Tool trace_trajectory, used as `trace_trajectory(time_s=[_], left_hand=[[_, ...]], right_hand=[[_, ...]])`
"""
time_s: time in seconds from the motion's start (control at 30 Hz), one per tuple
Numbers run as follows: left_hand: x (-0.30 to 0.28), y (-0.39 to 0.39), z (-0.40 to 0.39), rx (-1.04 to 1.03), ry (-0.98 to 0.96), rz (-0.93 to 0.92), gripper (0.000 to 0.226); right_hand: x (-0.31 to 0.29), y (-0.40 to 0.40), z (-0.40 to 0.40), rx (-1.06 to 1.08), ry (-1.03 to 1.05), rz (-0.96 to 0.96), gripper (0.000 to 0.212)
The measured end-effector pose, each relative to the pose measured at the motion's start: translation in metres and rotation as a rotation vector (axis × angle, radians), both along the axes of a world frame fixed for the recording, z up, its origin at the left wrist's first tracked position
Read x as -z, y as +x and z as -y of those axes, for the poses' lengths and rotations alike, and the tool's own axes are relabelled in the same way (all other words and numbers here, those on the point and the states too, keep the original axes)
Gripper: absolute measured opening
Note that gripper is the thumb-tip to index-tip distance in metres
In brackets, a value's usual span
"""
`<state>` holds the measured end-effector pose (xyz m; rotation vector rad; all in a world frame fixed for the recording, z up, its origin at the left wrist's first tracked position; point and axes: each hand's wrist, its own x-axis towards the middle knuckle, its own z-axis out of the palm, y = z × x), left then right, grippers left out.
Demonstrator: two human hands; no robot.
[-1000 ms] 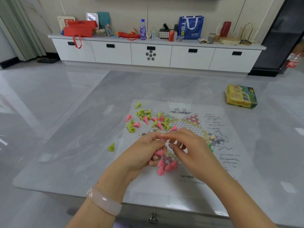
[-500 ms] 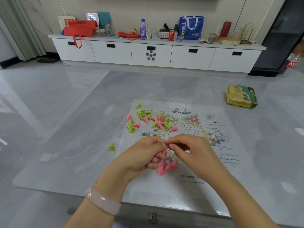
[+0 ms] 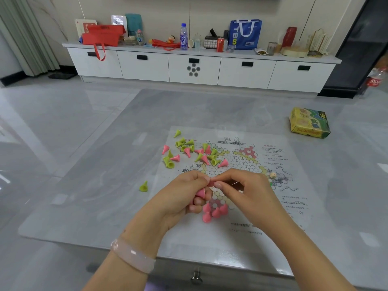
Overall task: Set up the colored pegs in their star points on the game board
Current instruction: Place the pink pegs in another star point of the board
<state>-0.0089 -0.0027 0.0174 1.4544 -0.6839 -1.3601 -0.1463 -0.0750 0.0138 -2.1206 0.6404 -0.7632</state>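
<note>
Comparing this with the view a second ago, I see my hands have dropped a little toward me and the handover has moved along: my right hand [image 3: 243,192] now pinches the tip of a pink peg [image 3: 211,183] between thumb and forefinger, right at the fingertips of my left hand [image 3: 189,194], which is curled round a spare pink peg [image 3: 201,193] held in reserve. I judge that a peg is being passed across for planting, so the pink point nearest me is the one being filled. A cluster of standing pink pegs [image 3: 214,212] already sits there on the game board [image 3: 241,162], just beneath my hands; whether every hole in that point is filled I cannot tell, since my fingers hide part of it. Most of the job remains: the loose heap of green and pink pegs [image 3: 193,152] lies tumbled over the board's far left corner, and one stray green peg [image 3: 144,186] lies off the sheet on the glossy grey table [image 3: 105,185]. A yellow-green box [image 3: 309,122] rests at the far right of the table. Beyond, a white cabinet [image 3: 199,68] runs along the wall, with bags and bottles on top.
</note>
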Motion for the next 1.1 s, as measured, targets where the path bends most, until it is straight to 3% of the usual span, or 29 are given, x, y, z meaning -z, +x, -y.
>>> trace_trajectory(time_s=[0.1,0.27,0.37,1.1], left_hand=[[0.002,0.001,0.002,-0.085,0.017,-0.026,0.013],[0.001,0.006,0.003,-0.214,0.026,-0.100,0.016],[0.002,0.008,0.003,-0.218,0.025,-0.086,0.021],[0.004,0.008,0.002,-0.162,-0.040,0.026,0.015]], right_hand=[[0.001,-0.001,0.006,0.087,-0.021,-0.022,0.017],[0.010,0.000,0.012,0.125,-0.140,-0.345,0.009],[0.015,0.004,0.011,0.069,-0.191,-0.442,0.011],[0.016,0.003,0.009,0.008,-0.175,-0.504,0.015]])
